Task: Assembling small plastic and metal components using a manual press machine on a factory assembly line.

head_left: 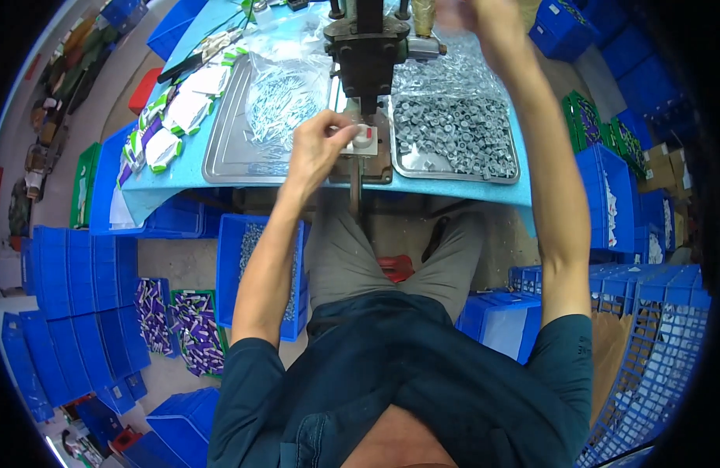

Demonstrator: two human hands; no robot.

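Note:
My left hand (319, 144) is at the front of a dark metal bench press (366, 58), its thumb and fingertips pinched together. Whatever lies between them is too small to make out. Right at those fingertips, under the press ram, sits a small white block (364, 139) with a red mark. My right hand (473, 14) is raised at the top edge of the view, right of the press head, and smeared by motion. A metal tray of thin silvery pins (286, 101) lies left of the press. On its right is a tray of small grey cylindrical parts (453, 132).
A light blue cloth (172, 187) covers the table. White, green and purple packages (188, 101) lie at its left. Blue bins (87, 269) stand at the left, and a blue bin (254, 249) of small parts stands under the table. A blue lattice crate (648, 335) is at the right.

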